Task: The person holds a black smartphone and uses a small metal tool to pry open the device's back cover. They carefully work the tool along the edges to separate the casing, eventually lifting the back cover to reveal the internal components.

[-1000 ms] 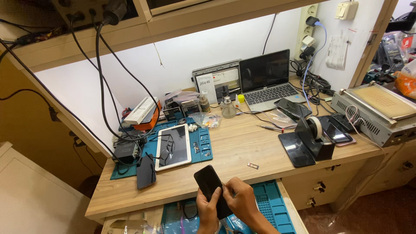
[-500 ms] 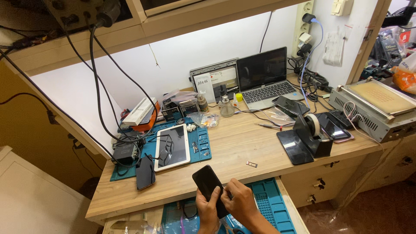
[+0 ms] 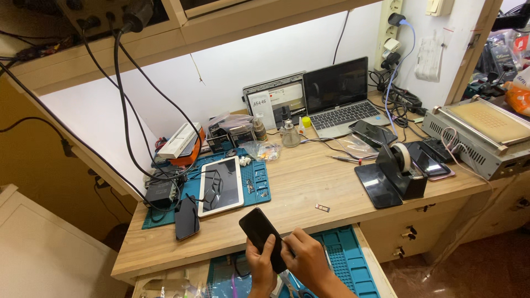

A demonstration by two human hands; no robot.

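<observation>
A long wooden bench [image 3: 309,182] runs across the view under a pale shelf, with dark cables hanging down at the left. On its right end sits a grey metal machine [image 3: 483,135] with a flat tan top plate. Against the back wall stands an open laptop [image 3: 339,96] with a dark screen, and just beside it, to the left, leans a smaller grey device [image 3: 276,99]. A blue work mat [image 3: 256,179] lies on the left part of the bench and carries a white tablet [image 3: 221,186] with a cracked dark screen; a dark phone [image 3: 186,218] lies at the mat's front edge. Right of centre stands a black tape dispenser [image 3: 402,171], its base touching a black glass panel [image 3: 377,186].

At the bottom edge, over a second blue mat in a pulled-out drawer [image 3: 348,259], both hands hold a black phone [image 3: 262,232], tilted with its top end toward the bench. The left hand [image 3: 260,267] curls its fingers around the phone's lower left side; the right hand [image 3: 303,259] grips the lower right side, fingers pressed against it.
</observation>
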